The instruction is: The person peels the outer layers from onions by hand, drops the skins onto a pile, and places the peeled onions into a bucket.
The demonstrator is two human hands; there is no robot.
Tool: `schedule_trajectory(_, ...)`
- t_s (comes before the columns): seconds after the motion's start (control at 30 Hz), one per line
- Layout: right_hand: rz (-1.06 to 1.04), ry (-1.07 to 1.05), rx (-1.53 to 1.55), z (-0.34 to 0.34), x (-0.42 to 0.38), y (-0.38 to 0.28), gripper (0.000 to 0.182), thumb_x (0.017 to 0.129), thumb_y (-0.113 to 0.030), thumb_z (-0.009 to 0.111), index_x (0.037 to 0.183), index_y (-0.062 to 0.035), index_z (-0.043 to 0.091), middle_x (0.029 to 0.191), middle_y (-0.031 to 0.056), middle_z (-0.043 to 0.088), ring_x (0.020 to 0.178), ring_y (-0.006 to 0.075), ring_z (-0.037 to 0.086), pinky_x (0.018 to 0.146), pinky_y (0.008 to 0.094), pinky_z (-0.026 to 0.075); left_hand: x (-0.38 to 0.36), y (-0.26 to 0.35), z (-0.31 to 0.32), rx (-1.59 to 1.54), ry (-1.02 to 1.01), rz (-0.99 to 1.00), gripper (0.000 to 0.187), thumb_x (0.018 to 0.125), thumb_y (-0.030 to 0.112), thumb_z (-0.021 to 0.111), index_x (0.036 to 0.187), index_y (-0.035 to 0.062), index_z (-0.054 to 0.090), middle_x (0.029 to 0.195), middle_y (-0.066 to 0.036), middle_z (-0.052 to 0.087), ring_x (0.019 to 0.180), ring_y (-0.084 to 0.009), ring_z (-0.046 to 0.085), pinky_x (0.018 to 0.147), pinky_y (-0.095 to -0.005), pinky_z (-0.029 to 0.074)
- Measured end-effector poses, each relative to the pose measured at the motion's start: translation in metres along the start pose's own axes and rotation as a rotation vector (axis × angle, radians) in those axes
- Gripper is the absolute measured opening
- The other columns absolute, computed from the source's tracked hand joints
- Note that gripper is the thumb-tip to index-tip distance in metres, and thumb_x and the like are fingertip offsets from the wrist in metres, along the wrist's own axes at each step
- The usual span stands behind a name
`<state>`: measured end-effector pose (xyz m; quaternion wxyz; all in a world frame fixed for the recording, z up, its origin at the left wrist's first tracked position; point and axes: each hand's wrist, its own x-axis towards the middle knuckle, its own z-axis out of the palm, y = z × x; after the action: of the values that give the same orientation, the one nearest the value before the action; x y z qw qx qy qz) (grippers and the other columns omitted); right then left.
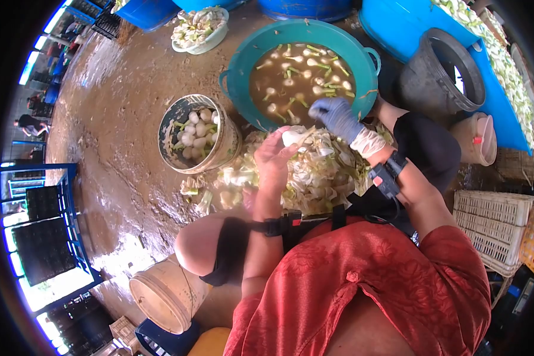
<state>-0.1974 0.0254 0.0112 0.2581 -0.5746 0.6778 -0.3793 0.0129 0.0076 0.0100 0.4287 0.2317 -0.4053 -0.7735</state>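
Observation:
My bare left hand [272,155] is closed around a white bulb [292,136] that looks like fresh garlic, with a scrap of pale skin beside it. To the right, my right hand [338,118], in a blue glove, has its fingers curled; what they hold, if anything, cannot be made out. Under both hands lies a heap of peeled skins and leaves [317,178]. Just beyond stands a green tub [237,77] of brown water, where several bulbs with green stems float. Left of my left hand, a bucket [228,139] holds several peeled white bulbs.
A bowl of peelings [202,44] sits on the wet, muddy floor [118,113]. At right are a dark grey bucket [412,83], a blue container [504,113] heaped with peelings and stacked crates [492,228]. An overturned bucket [166,296] lies near my left knee.

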Motion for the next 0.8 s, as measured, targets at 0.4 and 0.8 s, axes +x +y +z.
schedule_trajectory(0.4, -0.3, -0.158, 0.001, 0.013, -0.015, -0.017, 0.025, 0.077, -0.026, 0.069, 0.082, -0.0019, 0.065, 0.071, 0.0176, 0.059, 0.062, 0.0357, 0.054, 0.06, 0.0377, 0.046, 0.002, -0.008, 0.011, 0.215, 0.084, 0.009, 0.041, 0.082, -0.003, 0.06, 0.122, -0.001, 0.053, 0.101, -0.004, 0.062, 0.09, -0.0098, 0.055, 0.081, -0.0217, 0.044)
schedule_trajectory(0.8, -0.453, -0.108, -0.047, 0.019, -0.029, 0.005, 0.017, 0.083, -0.019, 0.06, 0.08, -0.0028, 0.06, 0.074, 0.011, 0.059, 0.067, 0.0179, 0.058, 0.061, 0.0301, 0.046, -0.001, -0.001, 0.014, 0.157, -0.028, 0.031, 0.034, 0.085, -0.002, 0.056, 0.119, -0.0012, 0.054, 0.115, -0.01, 0.059, 0.102, -0.0154, 0.055, 0.09, -0.0277, 0.043)
